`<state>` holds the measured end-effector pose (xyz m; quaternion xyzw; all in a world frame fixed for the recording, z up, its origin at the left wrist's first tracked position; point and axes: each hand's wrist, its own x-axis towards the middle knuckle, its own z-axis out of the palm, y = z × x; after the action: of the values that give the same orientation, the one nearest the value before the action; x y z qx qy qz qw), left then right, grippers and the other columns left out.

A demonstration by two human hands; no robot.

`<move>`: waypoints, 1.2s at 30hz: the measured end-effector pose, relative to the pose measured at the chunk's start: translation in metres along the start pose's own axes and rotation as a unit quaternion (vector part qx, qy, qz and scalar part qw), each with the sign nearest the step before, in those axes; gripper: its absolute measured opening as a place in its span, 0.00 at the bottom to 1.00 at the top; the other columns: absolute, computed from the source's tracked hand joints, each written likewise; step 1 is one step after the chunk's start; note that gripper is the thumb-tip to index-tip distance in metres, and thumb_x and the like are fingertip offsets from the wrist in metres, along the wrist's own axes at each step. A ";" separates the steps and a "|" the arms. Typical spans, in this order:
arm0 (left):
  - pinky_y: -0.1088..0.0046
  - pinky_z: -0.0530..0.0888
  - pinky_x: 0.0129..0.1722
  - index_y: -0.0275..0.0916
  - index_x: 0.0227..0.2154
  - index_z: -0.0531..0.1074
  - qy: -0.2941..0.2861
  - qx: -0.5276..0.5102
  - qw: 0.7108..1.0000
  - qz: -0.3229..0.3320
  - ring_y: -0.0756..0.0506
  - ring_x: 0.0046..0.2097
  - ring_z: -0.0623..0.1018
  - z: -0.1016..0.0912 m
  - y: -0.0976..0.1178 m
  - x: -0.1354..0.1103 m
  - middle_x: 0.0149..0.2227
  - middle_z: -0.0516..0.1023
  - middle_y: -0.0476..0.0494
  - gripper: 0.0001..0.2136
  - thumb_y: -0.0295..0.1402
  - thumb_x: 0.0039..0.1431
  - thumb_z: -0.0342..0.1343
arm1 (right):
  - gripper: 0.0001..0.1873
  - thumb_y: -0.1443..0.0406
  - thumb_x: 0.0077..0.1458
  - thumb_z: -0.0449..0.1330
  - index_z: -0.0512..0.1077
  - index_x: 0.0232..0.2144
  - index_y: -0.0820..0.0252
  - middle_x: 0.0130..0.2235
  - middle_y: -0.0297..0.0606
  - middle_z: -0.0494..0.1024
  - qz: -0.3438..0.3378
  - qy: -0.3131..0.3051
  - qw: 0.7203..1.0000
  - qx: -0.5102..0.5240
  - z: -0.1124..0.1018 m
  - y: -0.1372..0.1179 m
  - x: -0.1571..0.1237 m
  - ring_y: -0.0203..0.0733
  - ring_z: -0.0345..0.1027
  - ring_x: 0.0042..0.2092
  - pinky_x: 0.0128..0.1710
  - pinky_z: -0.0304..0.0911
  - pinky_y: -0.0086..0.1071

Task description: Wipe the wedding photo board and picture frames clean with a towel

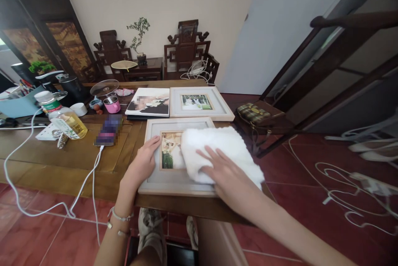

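A light wooden picture frame [152, 183] lies flat near the table's front edge, a small photo in its middle. My left hand [144, 158] holds it at the left side, fingers reaching over the border toward the photo. On the right half of the frame, my right hand [222, 170] presses a folded white towel [225, 146] against the surface, fingers bent into the cloth. The towel covers part of the photo and hangs past the frame's right edge. Behind it lies a second picture frame [217, 106], beside a white-edged photo panel [149, 102].
On the wooden table [124, 150] at left are a charging phone [108, 130], an oil-coloured bottle [70, 121], a pink mug [112, 104] and a white cup [78, 110]. White cables hang off the front edge. A plaid bag [253, 114] sits at right.
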<state>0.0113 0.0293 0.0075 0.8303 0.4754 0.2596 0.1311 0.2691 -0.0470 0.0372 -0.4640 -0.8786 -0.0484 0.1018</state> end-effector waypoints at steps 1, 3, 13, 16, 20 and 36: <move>0.57 0.63 0.63 0.31 0.56 0.67 0.000 0.000 1.000 0.002 0.42 0.63 0.65 0.000 -0.001 0.000 0.61 0.67 0.34 0.28 0.14 0.52 0.40 | 0.26 0.83 0.35 0.51 0.75 0.37 0.65 0.60 0.53 0.66 0.009 0.010 1.000 -0.010 0.005 0.010 0.011 0.61 0.52 0.63 0.61 0.53 0.53; 0.57 0.63 0.63 0.32 0.56 0.67 0.001 -0.002 1.000 0.003 0.43 0.63 0.65 0.000 -0.001 -0.001 0.61 0.67 0.35 0.28 0.14 0.53 0.40 | 0.25 0.82 0.38 0.51 0.75 0.39 0.67 0.60 0.54 0.65 0.027 0.029 0.999 -0.027 0.013 0.031 0.034 0.59 0.51 0.64 0.62 0.52 0.52; 0.57 0.62 0.64 0.33 0.55 0.68 0.010 -0.030 0.999 -0.011 0.42 0.63 0.66 0.001 0.000 0.001 0.60 0.68 0.36 0.27 0.14 0.53 0.41 | 0.25 0.83 0.39 0.52 0.75 0.40 0.66 0.58 0.55 0.68 0.042 -0.006 0.997 -0.060 0.010 0.025 0.046 0.61 0.56 0.61 0.59 0.54 0.55; 0.56 0.62 0.64 0.34 0.55 0.68 0.020 -0.033 0.999 -0.021 0.42 0.63 0.65 0.003 0.001 0.000 0.60 0.68 0.36 0.27 0.15 0.54 0.41 | 0.26 0.82 0.37 0.52 0.76 0.39 0.63 0.57 0.54 0.69 0.007 -0.036 0.999 -0.004 -0.007 -0.005 0.003 0.62 0.57 0.61 0.58 0.56 0.55; 0.58 0.61 0.64 0.32 0.56 0.67 0.013 -0.022 0.999 -0.020 0.43 0.63 0.65 0.003 0.001 -0.001 0.60 0.67 0.35 0.27 0.15 0.54 0.40 | 0.27 0.80 0.34 0.51 0.76 0.36 0.57 0.59 0.44 0.69 -0.031 -0.032 0.997 0.064 -0.023 -0.032 -0.034 0.58 0.59 0.61 0.56 0.62 0.51; 0.58 0.63 0.63 0.35 0.56 0.68 0.014 -0.022 1.000 -0.004 0.43 0.62 0.66 0.000 -0.002 -0.001 0.60 0.68 0.38 0.29 0.14 0.51 0.42 | 0.25 0.82 0.40 0.50 0.74 0.41 0.67 0.58 0.53 0.68 0.065 0.042 0.996 -0.040 0.016 0.050 0.061 0.58 0.54 0.63 0.61 0.52 0.54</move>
<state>0.0100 0.0296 0.0062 0.8217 0.4745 0.2810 0.1437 0.2748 0.0328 0.0351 -0.5216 -0.8388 -0.0963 0.1232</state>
